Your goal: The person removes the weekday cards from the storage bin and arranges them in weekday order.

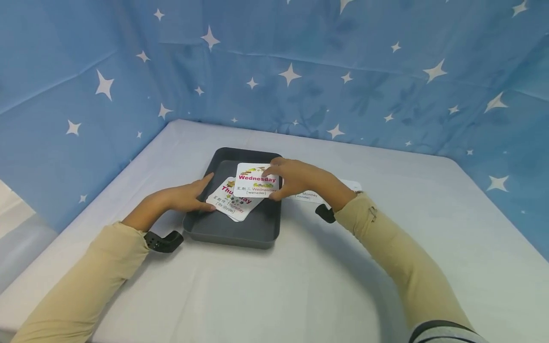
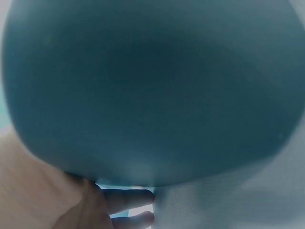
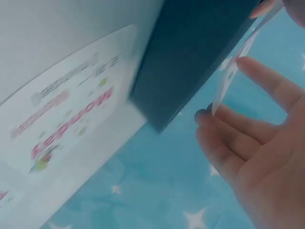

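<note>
beige sleeves (image 1: 399, 247); right wrist (image 1: 332, 188) part-hides monday card (image 1: 306, 196) beside tray (image 1: 240, 232)

White rounded-corner "Wednesday" card (image 1: 254, 186), pink-lettered, being pinched by right hand (image 1: 298, 178), partly covering white "Thursday" card (image 1: 231, 205) lying aslant in shallow dark-grey rectangular tray (image 1: 231, 233). White "Monday" card (image 3: 71, 109) lying beside tray.

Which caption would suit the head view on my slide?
Fingers of the right hand hold a Wednesday flashcard over a dark gray tray containing a Thursday flashcard.
</note>
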`<state>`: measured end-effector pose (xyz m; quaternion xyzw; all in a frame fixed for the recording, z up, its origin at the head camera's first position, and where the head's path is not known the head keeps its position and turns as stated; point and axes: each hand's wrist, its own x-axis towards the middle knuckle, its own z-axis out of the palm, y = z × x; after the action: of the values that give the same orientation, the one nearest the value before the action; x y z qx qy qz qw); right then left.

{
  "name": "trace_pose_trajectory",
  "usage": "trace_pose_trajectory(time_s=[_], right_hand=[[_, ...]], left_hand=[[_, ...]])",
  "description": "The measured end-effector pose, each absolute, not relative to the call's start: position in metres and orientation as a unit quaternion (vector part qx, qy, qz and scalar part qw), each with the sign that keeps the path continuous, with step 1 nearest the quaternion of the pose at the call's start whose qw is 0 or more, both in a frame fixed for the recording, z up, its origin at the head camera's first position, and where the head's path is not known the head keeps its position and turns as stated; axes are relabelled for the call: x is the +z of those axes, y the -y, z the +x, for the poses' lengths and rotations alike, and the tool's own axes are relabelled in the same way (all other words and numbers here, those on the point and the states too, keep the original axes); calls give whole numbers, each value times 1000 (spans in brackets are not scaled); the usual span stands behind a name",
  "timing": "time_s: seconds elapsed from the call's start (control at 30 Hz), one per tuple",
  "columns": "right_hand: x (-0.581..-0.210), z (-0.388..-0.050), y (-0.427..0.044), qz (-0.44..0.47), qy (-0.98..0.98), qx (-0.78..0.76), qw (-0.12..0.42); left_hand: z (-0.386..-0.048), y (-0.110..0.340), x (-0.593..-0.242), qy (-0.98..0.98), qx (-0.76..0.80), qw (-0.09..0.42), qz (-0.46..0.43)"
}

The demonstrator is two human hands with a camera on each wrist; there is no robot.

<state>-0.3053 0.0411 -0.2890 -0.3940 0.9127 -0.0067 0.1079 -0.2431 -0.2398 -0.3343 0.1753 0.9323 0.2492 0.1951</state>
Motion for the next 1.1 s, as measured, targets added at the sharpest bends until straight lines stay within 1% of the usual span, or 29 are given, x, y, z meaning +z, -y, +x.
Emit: trace_pose_trajectory(time_s=[0.47, 0.67, 0.77, 0.9, 1.1], right_hand=[[-302, -296, -110, -340, -931, -7, 131], [-292, -295, -159, -293, -948, -7, 122], [-288, -296, -189, -261, -958, 0, 121], [-284, -297, -225, -224, -969, 15, 107], [-282, -293, -263, -179, -978, 27, 105]], left_hand=[[-236, 239, -343, -924, 262, 209, 182], [-240, 242, -339, -927, 257, 199, 187], [-243, 242, -336, -927, 254, 200, 188], [-242, 241, -333, -927, 255, 202, 186], [-243, 240, -333, -926, 256, 202, 192]])
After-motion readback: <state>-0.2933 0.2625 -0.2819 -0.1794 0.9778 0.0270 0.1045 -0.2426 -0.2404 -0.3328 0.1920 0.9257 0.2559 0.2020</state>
